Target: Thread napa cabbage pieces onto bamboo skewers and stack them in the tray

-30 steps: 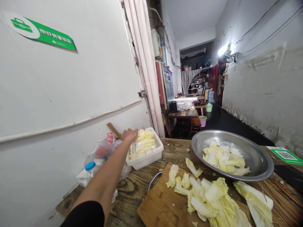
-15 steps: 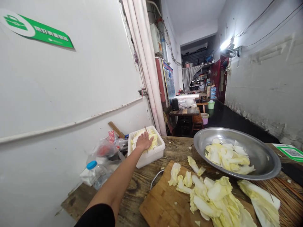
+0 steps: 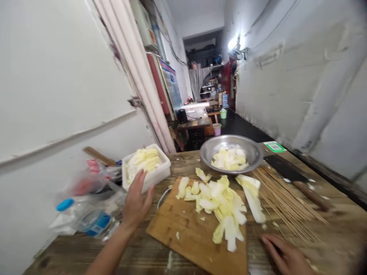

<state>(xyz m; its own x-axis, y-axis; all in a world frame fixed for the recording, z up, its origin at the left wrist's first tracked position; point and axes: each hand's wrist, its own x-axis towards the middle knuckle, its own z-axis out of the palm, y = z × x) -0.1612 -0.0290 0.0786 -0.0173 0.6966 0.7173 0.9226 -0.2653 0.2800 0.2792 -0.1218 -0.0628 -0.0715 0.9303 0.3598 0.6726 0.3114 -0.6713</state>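
Observation:
My left hand (image 3: 137, 204) is raised just in front of the white plastic tub (image 3: 156, 175), fingers apart and holding nothing. In the tub lie pieces of yellow-white napa cabbage (image 3: 145, 160). My right hand (image 3: 286, 254) is at the lower right edge, over the wooden table, its fingers stretched towards the cutting board; I see nothing in it. Between the hands, the wooden cutting board (image 3: 174, 236) carries a heap of cut cabbage leaves (image 3: 220, 202). A larger leaf piece (image 3: 254, 198) lies just right of the board.
A steel basin (image 3: 252, 162) holding cabbage pieces stands behind the board. Thin bamboo skewers (image 3: 286, 202) lie right of it, beside a cleaver (image 3: 286, 168) with a wooden handle. Plastic bags (image 3: 86, 179) and a blue-capped bottle (image 3: 94, 221) crowd the left side by the wall.
My left hand has drawn back from the cabbage in the tub towards me. My right hand has come into view at the lower right. The view has turned right and down.

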